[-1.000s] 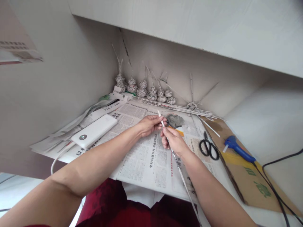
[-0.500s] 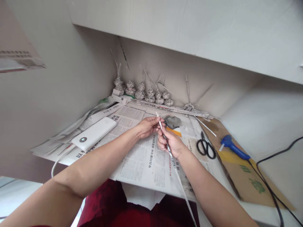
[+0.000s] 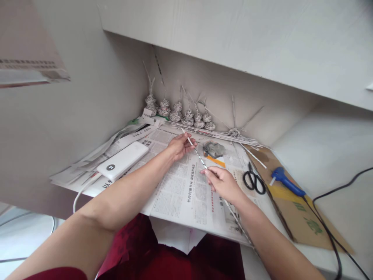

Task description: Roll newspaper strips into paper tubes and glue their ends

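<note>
A long, thin rolled newspaper stick (image 3: 199, 157) runs slantwise between my hands, above the newspaper sheets (image 3: 175, 186) on the table. My left hand (image 3: 181, 146) pinches it near its pale far tip. Lower down and to the right, my right hand (image 3: 222, 181) grips the same stick between thumb and fingers. Past the right hand, the stick's rear part continues toward my right forearm and is partly hidden by it. A grey printed picture with an orange strip (image 3: 217, 160) lies just beyond the right hand.
Several woven paper gourds (image 3: 188, 117) line the back wall, with loose paper sticks (image 3: 215, 134) before them. Black scissors (image 3: 254, 181), a blue glue gun (image 3: 287, 182) with its cable and a cardboard sheet (image 3: 303, 217) lie right. At left sits a white power bank (image 3: 124, 160).
My hands have moved apart along the stick: the right hand slid down toward me, while the left stayed near the tip. The view has shifted slightly.
</note>
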Tool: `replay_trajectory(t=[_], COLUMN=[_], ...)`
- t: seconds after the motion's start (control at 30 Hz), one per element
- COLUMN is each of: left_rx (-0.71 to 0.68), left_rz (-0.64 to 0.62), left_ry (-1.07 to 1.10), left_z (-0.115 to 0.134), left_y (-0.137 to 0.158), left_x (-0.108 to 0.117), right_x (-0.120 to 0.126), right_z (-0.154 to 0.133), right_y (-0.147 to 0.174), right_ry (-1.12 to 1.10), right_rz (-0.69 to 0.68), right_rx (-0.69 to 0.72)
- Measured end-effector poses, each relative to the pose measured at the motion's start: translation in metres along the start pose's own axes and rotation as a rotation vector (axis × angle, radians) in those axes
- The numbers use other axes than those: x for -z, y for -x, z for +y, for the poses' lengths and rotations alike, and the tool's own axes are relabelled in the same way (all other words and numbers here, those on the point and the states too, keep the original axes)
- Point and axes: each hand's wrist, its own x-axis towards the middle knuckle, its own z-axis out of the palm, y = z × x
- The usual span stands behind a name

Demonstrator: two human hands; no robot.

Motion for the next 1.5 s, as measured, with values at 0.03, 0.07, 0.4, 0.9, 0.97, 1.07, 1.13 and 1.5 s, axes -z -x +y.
replay_trajectory(t=[0.03,0.07,0.4,0.9,0.97,1.07,1.13,1.5], left_rx=[0.005,0.016,0.072,0.083,0.080,0.089,0.099,0.077], left_rz=[-0.013,-0.031,-0.038,-0.048,-0.054,-0.059,-0.061,-0.065], left_ry=[0.006,0.011,0.023,0.047,0.046,0.071,0.092,0.076], left_z=[0.000,0.000,0.003,0.005,0.004,0.006,0.007,0.005], left_y=[0.001,0.001,0.004,0.004,0.003,0.003,0.003,0.002], left_x=[0.000,-0.001,0.000,-0.001,0.000,0.000,0.000,0.000], right_x=[0.000,-0.001,-0.011,-0.008,-0.006,-0.006,-0.008,-0.021], right_z=[0.001,0.002,0.002,-0.003,-0.004,-0.004,-0.003,-0.005], right_y=[0.006,0.011,0.041,0.049,0.043,0.037,0.036,0.019], right_ry=[-0.020,-0.081,-0.153,-0.184,-0.004,-0.115,-0.380,-0.368], right_rz=[0.004,-0.020,-0.122,-0.156,-0.020,-0.054,-0.188,-0.139], right_rx=[-0.017,-0.056,-0.118,-0.151,-0.043,-0.076,-0.184,-0.171])
